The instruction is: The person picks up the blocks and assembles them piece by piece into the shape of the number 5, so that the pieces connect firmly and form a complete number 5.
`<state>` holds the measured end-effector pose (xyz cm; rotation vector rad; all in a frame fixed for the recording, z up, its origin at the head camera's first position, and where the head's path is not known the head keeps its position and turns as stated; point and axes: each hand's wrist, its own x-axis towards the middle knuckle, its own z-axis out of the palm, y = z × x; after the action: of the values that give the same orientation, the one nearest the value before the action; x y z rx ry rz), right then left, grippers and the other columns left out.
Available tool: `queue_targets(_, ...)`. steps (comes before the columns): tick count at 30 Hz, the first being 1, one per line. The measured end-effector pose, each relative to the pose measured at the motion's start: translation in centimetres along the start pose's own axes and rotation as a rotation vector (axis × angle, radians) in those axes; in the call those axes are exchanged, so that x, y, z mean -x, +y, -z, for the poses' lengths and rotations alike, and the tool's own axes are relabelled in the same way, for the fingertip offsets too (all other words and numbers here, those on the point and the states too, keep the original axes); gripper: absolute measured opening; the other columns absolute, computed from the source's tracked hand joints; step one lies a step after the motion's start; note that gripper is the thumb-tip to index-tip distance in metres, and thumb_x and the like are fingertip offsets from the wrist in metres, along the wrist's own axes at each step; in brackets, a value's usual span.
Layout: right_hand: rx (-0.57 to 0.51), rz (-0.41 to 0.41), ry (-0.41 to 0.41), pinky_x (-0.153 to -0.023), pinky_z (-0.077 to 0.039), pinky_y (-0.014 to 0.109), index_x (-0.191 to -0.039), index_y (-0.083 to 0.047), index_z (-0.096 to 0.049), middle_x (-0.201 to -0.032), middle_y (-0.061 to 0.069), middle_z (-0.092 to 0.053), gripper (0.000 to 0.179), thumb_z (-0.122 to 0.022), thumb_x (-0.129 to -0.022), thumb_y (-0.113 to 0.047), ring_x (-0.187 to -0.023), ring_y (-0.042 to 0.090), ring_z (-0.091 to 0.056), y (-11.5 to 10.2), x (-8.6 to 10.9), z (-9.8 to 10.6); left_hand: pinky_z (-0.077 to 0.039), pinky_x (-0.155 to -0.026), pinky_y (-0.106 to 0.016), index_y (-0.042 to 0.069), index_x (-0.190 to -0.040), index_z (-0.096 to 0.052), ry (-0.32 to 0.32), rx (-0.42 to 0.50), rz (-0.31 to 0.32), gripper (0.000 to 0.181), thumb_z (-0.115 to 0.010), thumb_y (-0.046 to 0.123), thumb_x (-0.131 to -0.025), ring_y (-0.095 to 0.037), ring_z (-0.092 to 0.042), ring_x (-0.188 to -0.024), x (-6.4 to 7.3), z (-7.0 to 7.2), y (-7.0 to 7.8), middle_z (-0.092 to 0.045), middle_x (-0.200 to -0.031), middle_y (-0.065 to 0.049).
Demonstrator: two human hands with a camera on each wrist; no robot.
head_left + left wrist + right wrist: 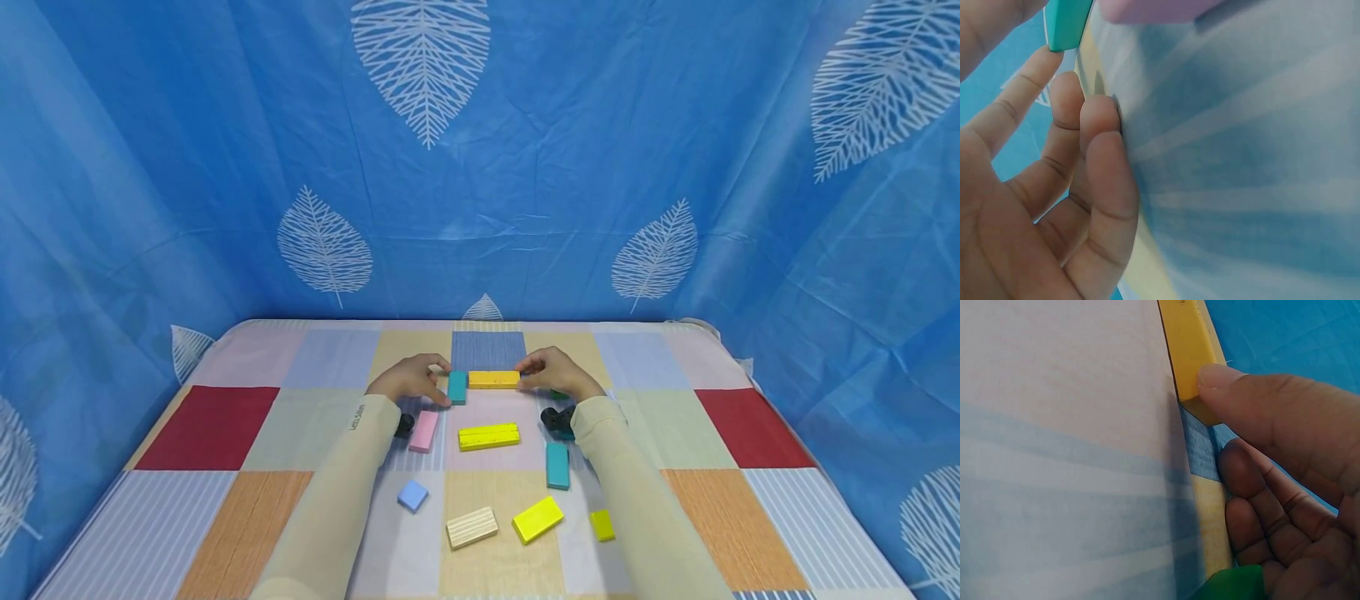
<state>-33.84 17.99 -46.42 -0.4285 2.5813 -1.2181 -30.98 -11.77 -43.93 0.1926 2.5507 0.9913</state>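
My left hand (408, 377) pinches a teal block (457, 387) by its two ends between thumb and index finger. In the left wrist view the index fingertip (1054, 56) meets the corner of the teal block (1067, 25), and the other fingers curl loosely by the cloth. My right hand (558, 372) grips the right end of an orange-yellow block (493, 380), which lies lengthwise just right of the teal one. Its thumb (1260, 400) presses on the yellow block's end (1188, 356) in the right wrist view; the index fingertip is hidden there.
Nearer me on the patchwork cloth (300, 429) lie a pink block (423, 432), a yellow pair (489, 437), a teal block (557, 466), a blue block (412, 496), a striped wooden block (472, 527) and yellow pieces (537, 520). A green block (1238, 584) sits under my right hand.
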Motion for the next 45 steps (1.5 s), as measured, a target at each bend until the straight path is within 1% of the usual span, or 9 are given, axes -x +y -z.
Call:
queue_targets(6,-0.006,-0.005,0.004,-0.102,-0.056,0.047,-0.12,0.006,-0.077,-0.122,0.021,-0.074,0.029,-0.083,-0.093,-0.002,-0.109,0.033,-0.068,-0.1,-0.1,-0.1,-0.05,-0.101,-0.047,0.012,-0.14,-0.066,0.002,-0.024,0.008,0.06,-0.092,0.013,-0.086,-0.029,-0.055,-0.108,0.0,-0.1,0.2,-0.063,-0.115,-0.011)
queue_targets(13,-0.012,-0.003,0.003,-0.102,-0.056,0.048,-0.12,0.006,-0.077,-0.122,0.021,-0.074,0.029,-0.083,-0.093,-0.002,-0.109,0.032,-0.068,-0.2,0.0,-0.1,-0.048,-0.098,-0.045,0.013,-0.139,-0.066,0.001,-0.024,0.019,0.059,-0.092,0.014,-0.086,-0.028,-0.054,-0.105,-0.2,-0.2,0.5,-0.061,-0.111,-0.01)
queue_targets(20,-0.016,0.022,-0.013,-0.105,-0.055,0.051,-0.122,0.008,-0.075,-0.126,0.023,-0.073,0.031,-0.082,-0.094,-0.003,-0.113,0.036,-0.068,-0.2,0.1,0.2,-0.048,-0.106,-0.049,0.014,-0.143,-0.064,-0.011,-0.007,0.042,0.061,-0.091,0.015,-0.088,-0.03,-0.055,-0.111,-0.3,-0.4,0.6,-0.064,-0.12,-0.012)
queue_targets(27,-0.026,0.101,-0.066,-0.106,-0.054,0.052,-0.128,0.012,-0.07,-0.127,0.026,-0.071,0.037,-0.081,-0.094,0.0,-0.118,0.041,-0.067,0.4,0.2,0.7,-0.049,-0.104,-0.047,0.015,-0.146,-0.062,-0.019,0.009,0.057,0.063,-0.091,0.015,-0.089,-0.03,-0.055,-0.112,-0.4,-0.5,0.6,-0.063,-0.121,-0.012)
queue_targets(31,-0.042,0.121,-0.055,-0.101,-0.056,0.046,-0.131,0.014,-0.067,-0.126,0.027,-0.07,0.039,-0.078,-0.096,0.002,-0.111,0.035,-0.067,0.3,0.2,0.9,-0.049,-0.101,-0.044,0.015,-0.147,-0.061,-0.019,0.011,0.066,0.064,-0.091,0.015,-0.089,-0.029,-0.055,-0.109,-0.5,-0.6,0.5,-0.062,-0.12,-0.012)
queue_targets(36,-0.128,0.136,0.002,-0.095,-0.058,0.037,-0.137,0.017,-0.062,-0.129,0.032,-0.068,0.038,-0.069,-0.103,0.001,-0.108,0.033,-0.069,0.7,0.2,0.8,-0.05,-0.096,-0.04,0.014,-0.147,-0.061,-0.014,0.028,0.068,0.065,-0.09,0.015,-0.09,-0.027,-0.056,-0.104,-0.3,-0.7,0.4,-0.06,-0.116,-0.01)
queue_targets(40,-0.235,0.143,0.046,-0.097,-0.057,0.033,-0.141,0.017,-0.059,-0.137,0.034,-0.064,0.041,-0.067,-0.105,-0.002,-0.118,0.037,-0.068,1.0,0.5,0.9,-0.05,-0.096,-0.04,0.013,-0.148,-0.06,-0.014,0.042,0.057,0.065,-0.09,0.013,-0.09,-0.027,-0.056,-0.104,-0.1,-0.8,0.3,-0.06,-0.117,-0.011)
queue_targets(42,-0.285,0.131,0.059,-0.098,-0.057,0.032,-0.142,0.016,-0.058,-0.138,0.034,-0.064,0.041,-0.066,-0.106,-0.002,-0.123,0.038,-0.067,1.1,0.7,1.0,-0.051,-0.096,-0.04,0.013,-0.149,-0.06,-0.017,0.049,0.053,0.065,-0.089,0.013,-0.09,-0.027,-0.055,-0.105,0.0,-0.7,0.3,-0.06,-0.118,-0.011)
queue_targets(45,-0.338,0.09,0.088,-0.098,-0.056,0.031,-0.143,0.013,-0.059,-0.14,0.032,-0.064,0.041,-0.064,-0.107,-0.004,-0.125,0.034,-0.066,1.2,1.1,1.3,-0.051,-0.095,-0.039,0.012,-0.149,-0.059,-0.023,0.053,0.041,0.065,-0.089,0.013,-0.091,-0.027,-0.055,-0.105,0.0,-0.8,0.3,-0.06,-0.12,-0.012)
